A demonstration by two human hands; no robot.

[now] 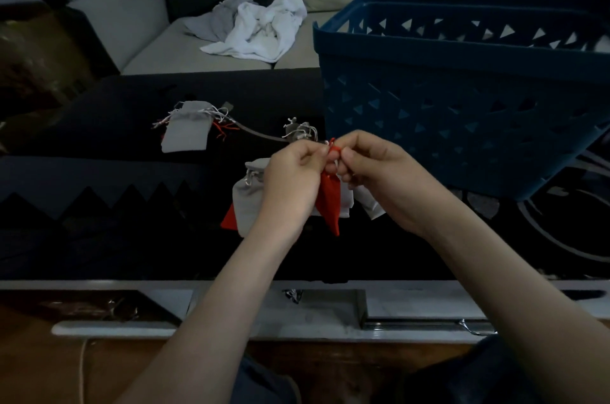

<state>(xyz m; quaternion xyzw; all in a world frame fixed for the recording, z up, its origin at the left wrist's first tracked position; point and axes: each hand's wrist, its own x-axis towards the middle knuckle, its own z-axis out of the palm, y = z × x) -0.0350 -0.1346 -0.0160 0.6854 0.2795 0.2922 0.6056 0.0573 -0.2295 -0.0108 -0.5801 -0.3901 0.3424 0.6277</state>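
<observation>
Head | left grip (293, 172), right grip (373, 169) pinch red pouch (330, 202) top | pouch hangs btwn

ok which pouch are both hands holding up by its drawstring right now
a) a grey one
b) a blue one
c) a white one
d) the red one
d: the left hand and the right hand both pinch the cord at the top of the red pouch, which hangs between them, while a grey pouch lies untouched further back.
</observation>
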